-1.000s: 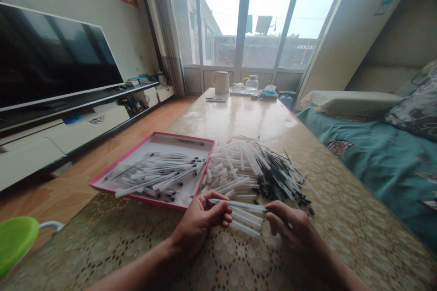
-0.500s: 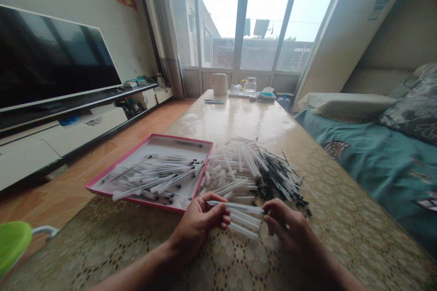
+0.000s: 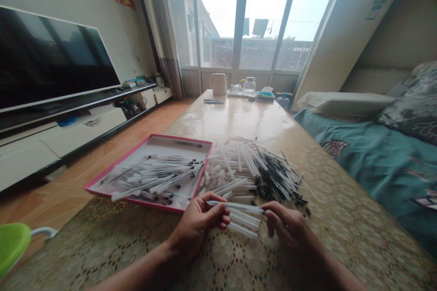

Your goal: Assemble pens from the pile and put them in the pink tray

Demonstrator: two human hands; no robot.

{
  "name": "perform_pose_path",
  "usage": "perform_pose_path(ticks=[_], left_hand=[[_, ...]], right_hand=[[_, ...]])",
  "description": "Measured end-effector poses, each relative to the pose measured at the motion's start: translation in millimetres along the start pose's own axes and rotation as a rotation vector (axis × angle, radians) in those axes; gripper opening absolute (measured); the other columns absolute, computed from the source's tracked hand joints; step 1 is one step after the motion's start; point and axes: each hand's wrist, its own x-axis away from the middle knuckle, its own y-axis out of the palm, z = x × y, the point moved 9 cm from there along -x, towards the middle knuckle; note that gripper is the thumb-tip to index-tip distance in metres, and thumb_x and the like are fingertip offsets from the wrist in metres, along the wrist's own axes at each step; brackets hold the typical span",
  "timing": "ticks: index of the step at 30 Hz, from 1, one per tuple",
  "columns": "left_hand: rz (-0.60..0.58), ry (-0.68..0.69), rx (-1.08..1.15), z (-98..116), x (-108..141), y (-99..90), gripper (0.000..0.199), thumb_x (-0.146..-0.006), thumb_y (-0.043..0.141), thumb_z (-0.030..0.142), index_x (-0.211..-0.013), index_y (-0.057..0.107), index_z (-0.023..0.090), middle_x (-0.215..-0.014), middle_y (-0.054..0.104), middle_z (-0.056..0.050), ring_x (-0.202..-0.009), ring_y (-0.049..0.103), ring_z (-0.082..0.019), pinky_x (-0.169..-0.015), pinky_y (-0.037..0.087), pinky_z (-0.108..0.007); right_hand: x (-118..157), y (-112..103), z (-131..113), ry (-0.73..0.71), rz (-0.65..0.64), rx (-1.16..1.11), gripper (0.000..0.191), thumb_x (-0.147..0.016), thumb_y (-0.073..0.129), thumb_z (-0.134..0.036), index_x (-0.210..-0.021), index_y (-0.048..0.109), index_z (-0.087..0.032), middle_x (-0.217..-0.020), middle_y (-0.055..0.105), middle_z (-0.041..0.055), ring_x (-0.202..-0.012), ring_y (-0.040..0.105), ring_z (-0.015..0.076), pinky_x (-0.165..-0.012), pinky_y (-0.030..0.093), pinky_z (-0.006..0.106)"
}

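Observation:
Several white pen barrels fan out from the closed fingers of my left hand. The topmost one, a pen with a dark tip at its left end, lies between both hands. My right hand has its thumb and fingers closed at that pen's right end, where a small dark piece shows. Just beyond my hands lies a pile of white barrels and short white caps. Black refills and small black plugs are heaped to its right. Assembled-looking pens fill the pink-edged tray at the left.
A patterned cover lies over the long table. At its far end stand a beige kettle, a glass jug and a tissue pack. A green stool is at lower left, a teal-covered sofa at right.
My right-hand fingers have shifted slightly at the pen's right end. My left hand and its bundle of barrels stay nearly still. The view has moved very slightly.

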Motion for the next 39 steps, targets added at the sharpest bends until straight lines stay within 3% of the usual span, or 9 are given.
perform_pose_path(ticks=[3, 7, 12, 14, 22, 28, 32, 36, 39], left_hand=[[0.011, -0.010, 0.017, -0.3, 0.5, -0.2, 0.031, -0.065, 0.080, 0.029, -0.081, 0.060, 0.011, -0.064, 0.067, -0.003, -0.055, 0.062, -0.011, -0.051, 0.046, -0.019], [0.034, -0.009, 0.055, 0.0, -0.1, -1.3, 0.032, -0.063, 0.081, 0.029, -0.078, 0.059, 0.012, -0.062, 0.067, -0.002, -0.054, 0.061, -0.010, -0.051, 0.046, -0.019], [0.052, 0.004, 0.052, 0.6, -1.5, -3.4, 0.031, -0.064, 0.080, 0.029, -0.080, 0.060, 0.012, -0.064, 0.067, -0.002, -0.056, 0.061, -0.010, -0.052, 0.046, -0.019], [0.046, 0.008, 0.051, 0.6, -1.5, -3.3, 0.031, -0.064, 0.080, 0.029, -0.081, 0.060, 0.012, -0.065, 0.067, -0.002, -0.057, 0.062, -0.011, -0.052, 0.046, -0.019], [0.023, 0.002, 0.033, -0.2, -0.4, -1.5, 0.030, -0.066, 0.080, 0.029, -0.081, 0.060, 0.012, -0.064, 0.067, -0.002, -0.056, 0.061, -0.010, -0.052, 0.046, -0.019], [0.020, -0.005, 0.036, 0.4, 0.4, -1.0, 0.028, -0.067, 0.079, 0.028, -0.081, 0.060, 0.012, -0.066, 0.067, -0.002, -0.057, 0.062, -0.011, -0.052, 0.047, -0.019], [0.026, 0.015, 0.074, 3.2, -0.1, -1.7, 0.024, -0.071, 0.076, 0.025, -0.084, 0.060, 0.013, -0.068, 0.067, -0.003, -0.059, 0.062, -0.010, -0.054, 0.047, -0.018], [0.055, 0.029, 0.109, 4.5, -0.6, -3.1, 0.022, -0.073, 0.073, 0.021, -0.088, 0.059, 0.014, -0.073, 0.068, -0.003, -0.061, 0.063, -0.010, -0.058, 0.049, -0.019], [0.077, 0.024, 0.129, 5.4, 0.7, -2.7, 0.031, -0.074, 0.072, 0.017, -0.100, 0.057, 0.015, -0.084, 0.069, -0.006, -0.076, 0.067, -0.015, -0.068, 0.051, -0.023]], right_hand=[[-0.1, -3.0, -1.1, -0.003, -0.002, 0.019, 0.028, -0.095, 0.034, -0.034, -0.081, 0.053, -0.021, -0.056, 0.059, -0.0029, -0.051, 0.056, 0.0117, -0.055, 0.042, 0.021], [-1.2, -14.2, 9.7, 0.083, 0.092, -0.022, 0.019, -0.091, 0.044, -0.036, -0.089, 0.054, -0.020, -0.064, 0.060, -0.0012, -0.056, 0.057, 0.0134, -0.053, 0.044, 0.022], [-2.8, -23.6, 26.3, 0.152, 0.222, -0.128, 0.026, -0.088, 0.050, -0.037, -0.105, 0.053, -0.018, -0.077, 0.066, 0.0033, -0.056, 0.061, 0.0146, -0.055, 0.048, 0.025], [-4.2, -23.1, 22.9, 0.118, 0.203, -0.143, 0.025, -0.090, 0.049, -0.035, -0.107, 0.054, -0.018, -0.078, 0.067, 0.0037, -0.059, 0.063, 0.0146, -0.058, 0.049, 0.025], [-5.8, -9.3, -2.7, 0.049, 0.030, -0.039, 0.022, -0.091, 0.045, -0.034, -0.084, 0.059, -0.019, -0.066, 0.059, -0.0005, -0.054, 0.054, 0.0121, -0.053, 0.043, 0.022], [-4.6, -15.2, 0.4, 0.120, 0.056, -0.113, 0.021, -0.089, 0.049, -0.034, -0.078, 0.058, -0.019, -0.065, 0.057, -0.0016, -0.056, 0.053, 0.0117, -0.054, 0.043, 0.022], [0.9, -48.1, 25.6, 0.214, 0.262, -0.312, 0.018, -0.085, 0.053, -0.034, -0.075, 0.054, -0.019, -0.057, 0.045, -0.0047, -0.050, 0.043, 0.0102, -0.046, 0.038, 0.021], [18.5, -94.9, 68.2, 0.284, 0.693, -0.485, 0.016, -0.079, 0.058, -0.032, -0.074, 0.049, -0.020, -0.051, 0.040, -0.0076, -0.043, 0.037, 0.0082, -0.040, 0.032, 0.020], [32.8, -115.1, 87.2, 0.356, 0.947, -0.382, 0.022, -0.076, 0.062, -0.039, -0.081, 0.052, -0.019, -0.054, 0.045, -0.0070, -0.044, 0.042, 0.0090, -0.043, 0.037, 0.020]])
